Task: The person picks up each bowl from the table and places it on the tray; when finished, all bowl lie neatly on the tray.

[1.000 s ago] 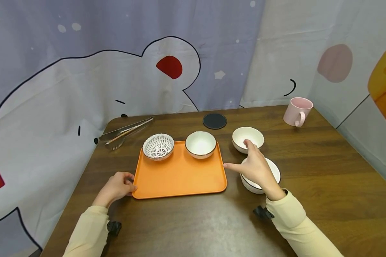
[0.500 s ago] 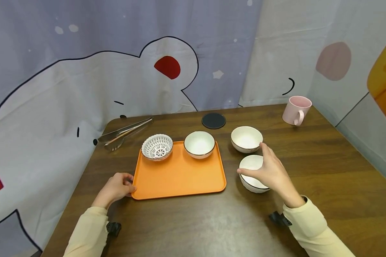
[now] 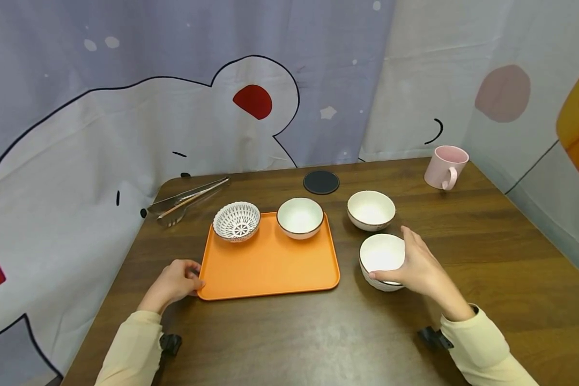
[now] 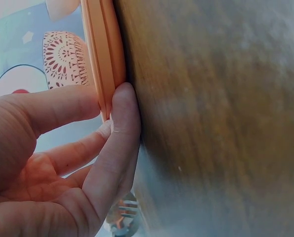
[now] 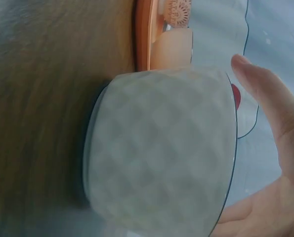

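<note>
Hands (image 3: 173,281) (image 3: 422,268) at tray (image 3: 275,271) and bowl (image 3: 381,253)

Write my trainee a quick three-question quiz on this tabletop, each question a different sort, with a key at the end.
1. How many bowls stand on the orange tray?
2. True or false: the left grip is holding the fork.
3. Which of these is nearest to the right grip?
a) the pink mug
b) the front bowl on the table
c) the black disc

Key:
1. Two: the patterned bowl and the plain bowl.
2. False; it pinches the left edge of the orange tray.
3. b.
</note>
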Motion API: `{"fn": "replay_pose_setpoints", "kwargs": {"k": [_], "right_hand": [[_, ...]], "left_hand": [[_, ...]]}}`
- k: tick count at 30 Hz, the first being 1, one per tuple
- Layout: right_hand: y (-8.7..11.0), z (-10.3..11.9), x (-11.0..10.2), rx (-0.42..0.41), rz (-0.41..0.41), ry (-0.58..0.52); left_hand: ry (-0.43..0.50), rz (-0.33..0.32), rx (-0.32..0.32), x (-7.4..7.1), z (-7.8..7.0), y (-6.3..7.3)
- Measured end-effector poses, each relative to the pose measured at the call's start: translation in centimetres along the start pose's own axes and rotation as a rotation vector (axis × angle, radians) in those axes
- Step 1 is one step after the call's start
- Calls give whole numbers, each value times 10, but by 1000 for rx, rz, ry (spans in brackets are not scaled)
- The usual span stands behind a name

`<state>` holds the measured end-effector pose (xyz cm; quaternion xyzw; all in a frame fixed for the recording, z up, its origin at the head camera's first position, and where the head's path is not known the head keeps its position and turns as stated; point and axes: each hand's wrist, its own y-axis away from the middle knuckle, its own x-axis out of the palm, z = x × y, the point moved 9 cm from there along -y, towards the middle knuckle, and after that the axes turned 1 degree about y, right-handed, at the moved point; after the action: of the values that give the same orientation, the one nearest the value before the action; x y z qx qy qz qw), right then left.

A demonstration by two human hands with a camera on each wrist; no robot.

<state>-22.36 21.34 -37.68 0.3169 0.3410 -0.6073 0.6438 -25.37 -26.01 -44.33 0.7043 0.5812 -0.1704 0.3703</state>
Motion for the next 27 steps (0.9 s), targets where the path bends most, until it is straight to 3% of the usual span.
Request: {"fn": "replay_pose_setpoints", "kwargs": {"k": [15, 27], "right_hand": [[9, -14, 9, -28, 39, -11], [10, -21, 11, -3, -33, -24]], "left_hand": [[4, -6, 15, 0, -3, 0], [5, -3, 9, 0, -2, 1]]}}
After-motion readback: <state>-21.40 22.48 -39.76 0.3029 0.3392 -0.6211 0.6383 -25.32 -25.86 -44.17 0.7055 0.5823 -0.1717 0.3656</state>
